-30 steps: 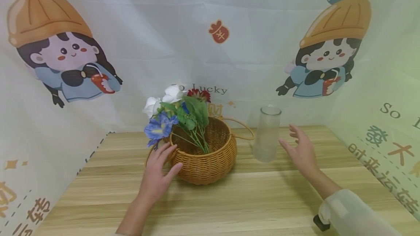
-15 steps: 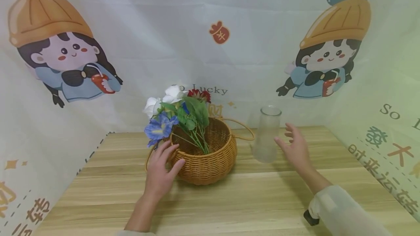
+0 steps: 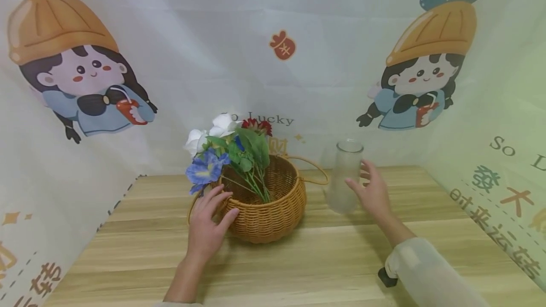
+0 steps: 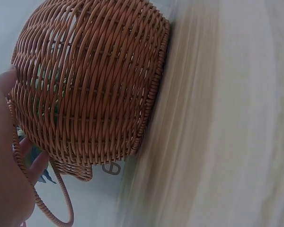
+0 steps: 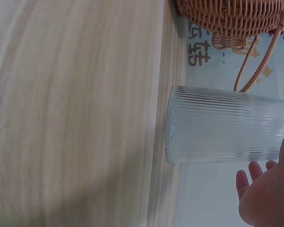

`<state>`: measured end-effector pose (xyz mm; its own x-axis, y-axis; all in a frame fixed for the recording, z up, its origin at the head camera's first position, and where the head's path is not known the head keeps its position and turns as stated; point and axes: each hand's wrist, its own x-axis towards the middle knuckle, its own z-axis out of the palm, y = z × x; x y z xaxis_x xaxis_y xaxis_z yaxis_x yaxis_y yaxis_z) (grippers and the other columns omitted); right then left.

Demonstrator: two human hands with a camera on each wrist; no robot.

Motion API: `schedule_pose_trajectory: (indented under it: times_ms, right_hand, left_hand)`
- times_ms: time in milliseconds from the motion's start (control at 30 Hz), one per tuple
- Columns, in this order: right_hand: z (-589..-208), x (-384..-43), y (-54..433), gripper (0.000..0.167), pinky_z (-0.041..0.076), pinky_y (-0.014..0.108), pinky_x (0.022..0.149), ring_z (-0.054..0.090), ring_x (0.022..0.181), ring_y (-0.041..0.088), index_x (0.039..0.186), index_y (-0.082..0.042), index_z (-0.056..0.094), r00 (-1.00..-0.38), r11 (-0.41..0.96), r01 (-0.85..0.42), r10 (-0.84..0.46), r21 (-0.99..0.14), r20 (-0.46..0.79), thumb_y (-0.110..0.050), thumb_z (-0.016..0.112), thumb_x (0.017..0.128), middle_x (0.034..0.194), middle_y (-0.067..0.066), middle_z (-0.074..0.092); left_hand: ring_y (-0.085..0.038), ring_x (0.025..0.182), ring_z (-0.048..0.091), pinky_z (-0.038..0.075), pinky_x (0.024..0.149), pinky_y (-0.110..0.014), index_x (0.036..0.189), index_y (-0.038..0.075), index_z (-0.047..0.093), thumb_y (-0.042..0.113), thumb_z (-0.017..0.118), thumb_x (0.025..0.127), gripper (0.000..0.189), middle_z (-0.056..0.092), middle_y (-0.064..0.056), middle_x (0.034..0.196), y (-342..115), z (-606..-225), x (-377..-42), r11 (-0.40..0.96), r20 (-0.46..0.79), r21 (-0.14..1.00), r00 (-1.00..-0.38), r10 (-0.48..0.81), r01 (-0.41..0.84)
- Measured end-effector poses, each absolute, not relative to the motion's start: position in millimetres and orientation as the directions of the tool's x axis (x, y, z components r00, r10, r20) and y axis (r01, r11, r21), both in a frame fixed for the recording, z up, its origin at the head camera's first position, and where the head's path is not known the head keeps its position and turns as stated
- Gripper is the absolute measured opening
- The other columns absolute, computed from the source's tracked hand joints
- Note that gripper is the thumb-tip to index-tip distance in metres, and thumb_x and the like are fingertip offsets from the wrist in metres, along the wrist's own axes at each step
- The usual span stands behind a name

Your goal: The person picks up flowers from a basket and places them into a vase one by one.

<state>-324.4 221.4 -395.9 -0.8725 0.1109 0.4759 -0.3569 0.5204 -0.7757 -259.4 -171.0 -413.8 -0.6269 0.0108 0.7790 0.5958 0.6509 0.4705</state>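
Note:
A round wicker basket stands on the wooden table, holding artificial flowers in white, blue and red with green leaves. My left hand is at the basket's left side, fingers spread and loosely bent near the rim; in the left wrist view the thumb lies right at the rim and the fingers show behind the handle. A ribbed clear glass vase stands upright to the right of the basket. Beside it, my right hand has thumb and fingers spread around its right side, overlapping the glass.
A printed cloth backdrop with cartoon figures rises behind and on both sides of the table. The basket's right handle sticks out toward the vase.
My right hand has moved left, from apart from the vase to right beside it. My left hand has shifted slightly along the basket's side. Basket, flowers and vase stay in place.

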Motion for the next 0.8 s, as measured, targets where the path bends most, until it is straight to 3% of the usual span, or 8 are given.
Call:
schedule_pose_trajectory:
  times_ms: [300, 533, 800]
  right_hand:
    - [-395.9, -328.8, 219.6, 0.082, 0.042, 0.055, 0.101, 0.046, 0.124, 0.047, 0.151, -0.001, 0.024, -0.909, 0.473, -0.303, 0.117, -0.827, 0.4, -0.017, 0.074, 0.088, 0.143, 0.029, 0.04]
    - [-399.6, -332.2, 216.8, 0.089, 0.042, 0.055, 0.101, 0.045, 0.125, 0.047, 0.154, -0.006, 0.017, -0.924, 0.472, -0.263, 0.128, -0.841, 0.361, -0.02, 0.075, 0.087, 0.145, 0.029, 0.038]
    - [-400.2, -332.2, 215.8, 0.088, 0.044, 0.055, 0.098, 0.047, 0.122, 0.047, 0.154, -0.011, 0.02, -0.916, 0.462, -0.278, 0.138, -0.842, 0.378, -0.018, 0.076, 0.086, 0.142, 0.027, 0.042]
  left_hand:
    - [-0.036, 0.12, 0.05, 0.038, 0.1, -0.053, 0.108, 0.011, 0.07, 0.018, 0.079, 0.081, 0.03, 0.059, -0.011, 0.129, -167.7, -413.0, -261.3, 0.644, 0.787, 0.487, -0.616, -0.032, 0.589]
    - [-0.034, 0.12, 0.05, 0.038, 0.1, -0.051, 0.107, 0.012, 0.069, 0.021, 0.079, 0.081, 0.029, 0.059, -0.009, 0.13, -169.1, -412.5, -261.8, 0.662, 0.781, 0.486, -0.624, -0.035, 0.571]
    - [-0.034, 0.119, 0.05, 0.038, 0.1, -0.052, 0.107, 0.012, 0.07, 0.021, 0.079, 0.081, 0.029, 0.059, -0.009, 0.13, -170.3, -412.4, -261.6, 0.652, 0.771, 0.499, -0.636, -0.034, 0.57]
